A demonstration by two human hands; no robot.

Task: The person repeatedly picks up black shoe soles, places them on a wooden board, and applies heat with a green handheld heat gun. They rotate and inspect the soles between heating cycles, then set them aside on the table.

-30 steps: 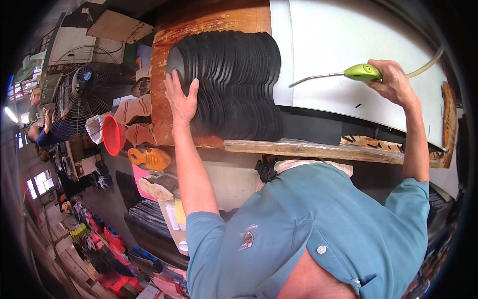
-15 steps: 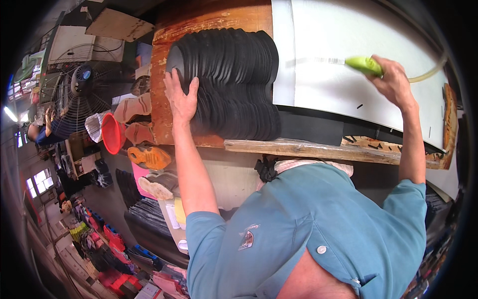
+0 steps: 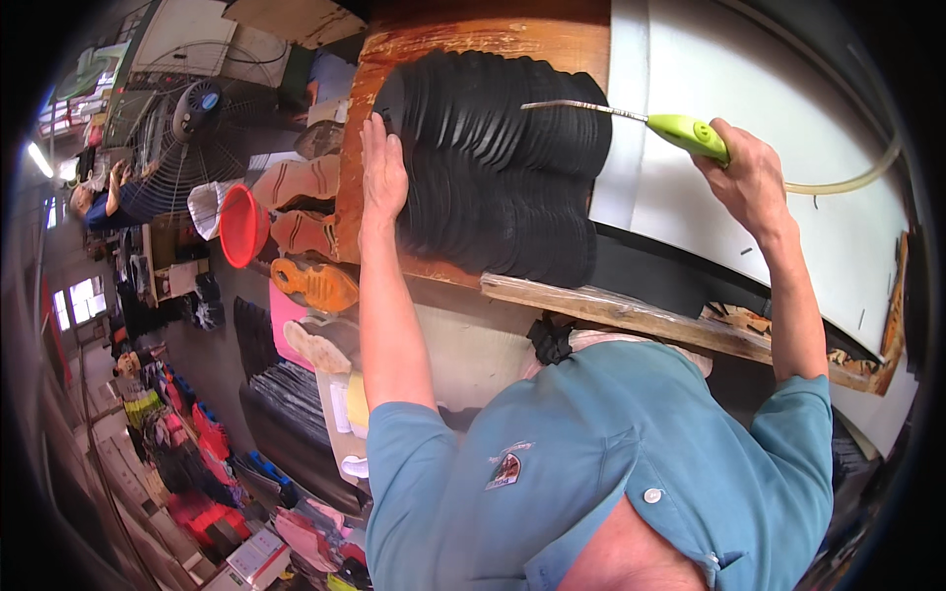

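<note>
A long row of thin black sole-shaped sheets [image 3: 503, 167] lies fanned and overlapping on the worn wooden bench top [image 3: 483, 37]. My left hand [image 3: 384, 182] rests flat against the left end of that row, its fingers stretched out and gripping nothing. In my right hand [image 3: 751, 182] is a lime-green air blow gun [image 3: 687, 136], my fingers wrapped round its body. Its thin metal nozzle points left, over the right part of the black sheets. A yellowish hose [image 3: 843, 185] trails from it to the right.
A white board [image 3: 709, 64] covers the right side, with small black scraps on it. A wooden rail [image 3: 611, 307] edges the near side. To the left are a red bowl [image 3: 242, 227], an orange shoe sole [image 3: 313, 284] and a fan [image 3: 202, 103]. Farther off, another person [image 3: 113, 205] appears.
The blow gun's nozzle has moved from over the white board to over the black sheets. My left hand's thumb and fingers have drawn together at the row's end. The whole view has shifted.
</note>
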